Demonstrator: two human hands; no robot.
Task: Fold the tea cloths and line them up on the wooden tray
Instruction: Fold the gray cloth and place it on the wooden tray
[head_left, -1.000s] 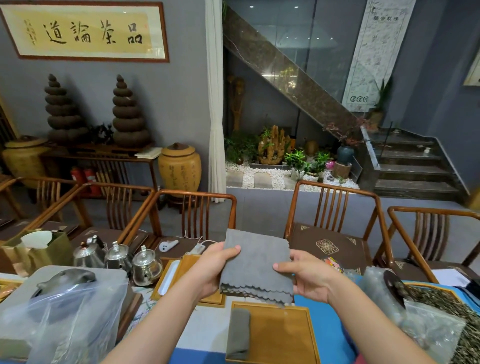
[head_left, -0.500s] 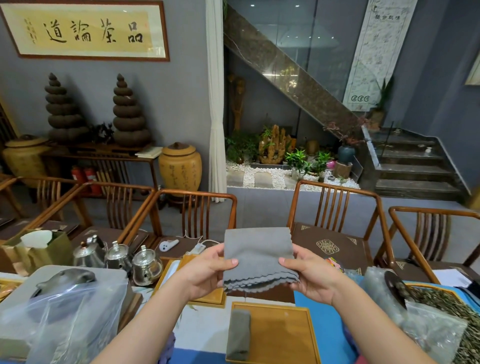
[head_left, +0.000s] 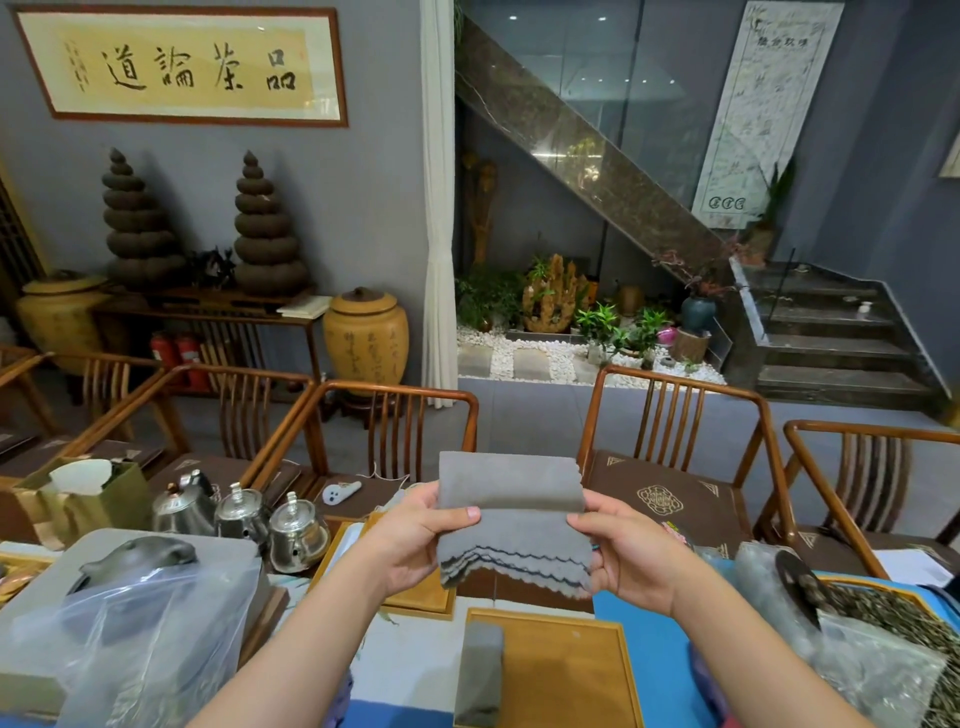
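Observation:
I hold a grey tea cloth (head_left: 511, 519) with scalloped edges in the air above the table, partly folded so several wavy edges stack at the bottom and a flap stands up at the top. My left hand (head_left: 415, 540) grips its left side with the thumb across the front. My right hand (head_left: 623, 551) grips its right side the same way. Below lies the wooden tray (head_left: 566, 670), with one folded dark grey cloth (head_left: 480, 675) lying lengthwise along its left edge.
Three metal teapots (head_left: 244, 514) stand at the left behind a plastic-wrapped grey block (head_left: 119, 623). A smaller wooden tray (head_left: 415, 597) lies under my hands. Bagged tea (head_left: 883, 654) fills the right. Wooden chairs (head_left: 675, 447) line the far side of the table.
The cloth's upper part has been bent over toward me along a crease at my thumbs, making it shorter. Both hands have stayed at roughly the same height over the tray.

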